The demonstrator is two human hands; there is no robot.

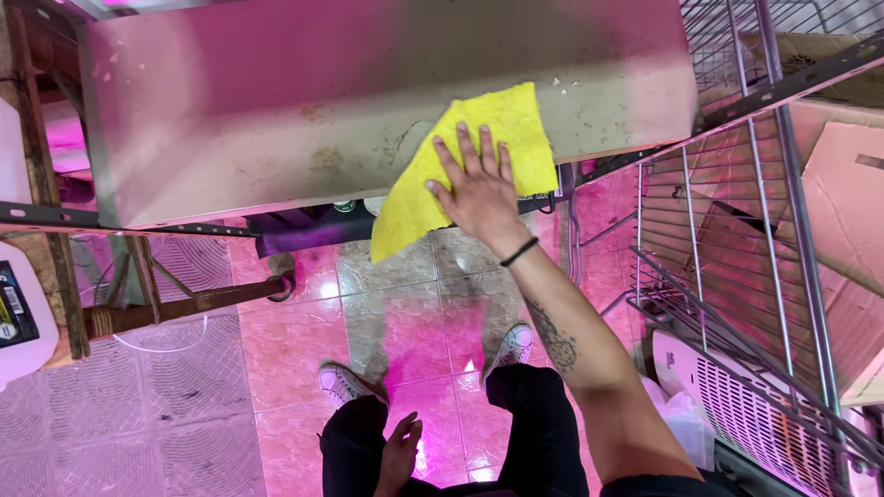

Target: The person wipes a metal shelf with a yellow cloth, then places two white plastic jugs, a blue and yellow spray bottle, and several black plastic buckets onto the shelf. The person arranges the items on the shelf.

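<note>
Cloth: we note the yellow cloth [483, 152] lying on the near edge of the metal table top [276, 101], its lower corner hanging off the edge toward 7 o'clock.
Table top: we see a pale, stained slab filling the upper part of the view; marks and specks lie around the cloth, mostly toward 9 o'clock from it.
Wire rack: a metal wire rack [737, 239] stands at 3 o'clock from the cloth, well apart from our hands.
Long axis: we read the cloth as running from 1 o'clock to 7 o'clock, roughly in line with our forearm.
Right hand: our right hand [479, 189] lies flat on the cloth's lower middle, fingers [470, 152] spread and pointing to 12 o'clock; the palm presses down, nothing is pinched or gripped.
Left hand: our left hand [398, 451] rests on the thigh at 6 o'clock, fingers loosely curled, holding nothing, far from the cloth.
Nearer hand: right, already in contact.
</note>
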